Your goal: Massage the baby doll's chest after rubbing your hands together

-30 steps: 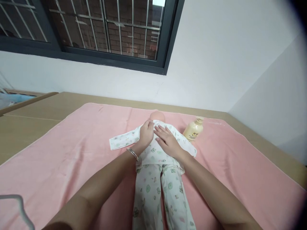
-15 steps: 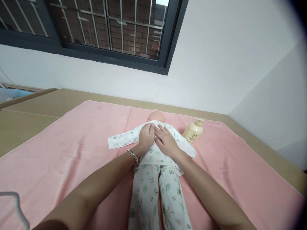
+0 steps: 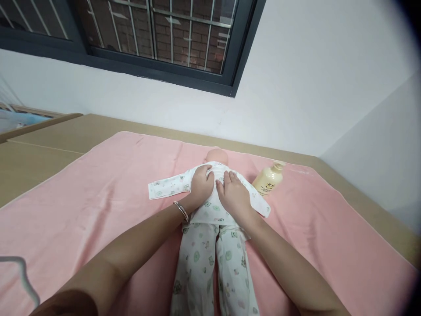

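A baby doll (image 3: 217,156) lies stretched out with its bald head at the far end; which way it faces I cannot tell. It wears a white printed top (image 3: 213,213) and matching pants (image 3: 199,263). On the left of the upper torso rests my left hand (image 3: 201,186), a bracelet (image 3: 181,210) at its wrist, thumb apart from the fingers. My right hand (image 3: 235,196) lies flat on the right side of the top, fingers stretched toward the head. A gap of fabric shows between the hands. Neither hand grasps anything.
Beyond the doll's right sleeve stands a pale yellow pump bottle (image 3: 269,179). A pink cloth (image 3: 128,175) covers most of the wooden surface (image 3: 98,127). A grey tube-like piece (image 3: 23,276) is at lower left. The white wall and a barred window (image 3: 164,35) are behind.
My hands have moved apart from near the middle of the chest, the right one shifting rightward and the left thumb lifting away from its fingers. The view has shifted slightly.
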The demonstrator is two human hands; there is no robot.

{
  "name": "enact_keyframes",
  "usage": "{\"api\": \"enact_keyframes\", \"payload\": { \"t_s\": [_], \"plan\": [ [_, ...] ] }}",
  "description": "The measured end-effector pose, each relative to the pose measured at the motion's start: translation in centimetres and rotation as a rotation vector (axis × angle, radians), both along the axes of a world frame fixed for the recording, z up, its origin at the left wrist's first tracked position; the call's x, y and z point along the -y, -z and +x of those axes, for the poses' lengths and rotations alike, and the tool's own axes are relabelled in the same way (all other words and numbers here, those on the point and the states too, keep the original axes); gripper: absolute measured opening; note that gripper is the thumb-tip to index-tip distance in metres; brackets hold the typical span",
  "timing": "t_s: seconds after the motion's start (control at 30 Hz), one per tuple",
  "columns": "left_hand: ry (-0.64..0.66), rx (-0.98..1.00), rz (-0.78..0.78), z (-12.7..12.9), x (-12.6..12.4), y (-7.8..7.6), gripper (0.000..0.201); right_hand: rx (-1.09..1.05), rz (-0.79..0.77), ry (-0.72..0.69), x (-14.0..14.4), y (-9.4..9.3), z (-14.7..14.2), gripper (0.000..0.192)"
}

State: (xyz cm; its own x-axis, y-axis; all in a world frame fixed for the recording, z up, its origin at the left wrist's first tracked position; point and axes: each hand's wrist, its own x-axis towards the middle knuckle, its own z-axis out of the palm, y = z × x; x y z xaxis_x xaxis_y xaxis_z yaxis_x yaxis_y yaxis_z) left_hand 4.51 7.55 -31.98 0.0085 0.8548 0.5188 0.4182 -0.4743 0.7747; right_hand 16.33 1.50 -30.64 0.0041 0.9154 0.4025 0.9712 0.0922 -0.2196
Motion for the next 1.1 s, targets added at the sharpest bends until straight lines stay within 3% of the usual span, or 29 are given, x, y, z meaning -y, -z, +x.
{"api": "enact_keyframes", "payload": {
  "t_s": [0.17, 0.37, 0.53, 0.67, 0.87, 1.0, 1.1],
  "plan": [
    [-0.059, -0.062, 0.081, -0.1, -0.1, 0.0, 0.027, 0.112, 0.090, -0.089, 1.5, 0.2, -1.0, 0.050],
    [-0.001, -0.305, 0.144, -0.2, 0.1, 0.2, 0.032, -0.087, -0.011, -0.247, -1.5, 0.2, 2.0, 0.053],
    [-0.064, -0.555, 0.282, -0.3, 1.3, 0.1, 0.034, -0.180, -0.039, -0.176, -3.3, 1.2, 3.8, 0.064],
    [-0.138, -0.656, 0.259, -0.2, 2.0, -0.2, 0.035, -0.145, -0.029, -0.161, -2.8, 1.4, 3.2, 0.062],
    [-0.065, -0.647, 0.128, -0.6, 0.5, -0.3, 0.041, -0.021, -0.051, -0.030, -0.1, -1.0, 0.8, 0.048],
    [0.031, -0.608, 0.124, -0.9, -0.6, -0.2, 0.039, 0.056, -0.160, 0.022, 1.6, -2.8, -0.1, 0.031],
    [0.065, -0.597, 0.151, -1.0, -0.9, -0.3, 0.037, 0.074, -0.186, 0.012, 1.9, -3.2, 0.0, 0.027]
  ]
}}
